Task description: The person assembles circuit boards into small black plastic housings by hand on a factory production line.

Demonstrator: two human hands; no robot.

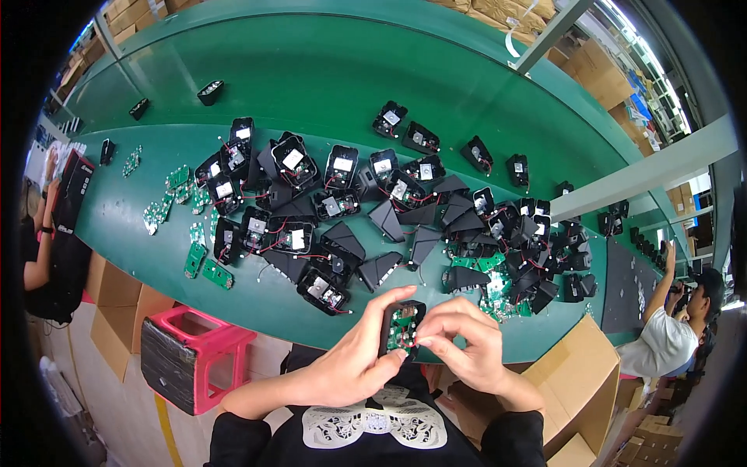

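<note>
Closest in, both hands meet on one small black housing (402, 327) with a green circuit board and red wires showing in its open face. It stands roughly upright, long axis running away from the body, just over the near edge of the green tabletop (327, 70). The left hand (354, 359) is clamped around its left side, thumb over the top; the right hand (465, 342) has its fingertips pinched together at the wires on the lower right edge. Both are equally near it. Just beyond lies another open housing (322, 291), then a crowded heap of black shells and covers (420, 210), with loose green circuit boards (194, 259) to the left. Bare belt opens farther back.
</note>
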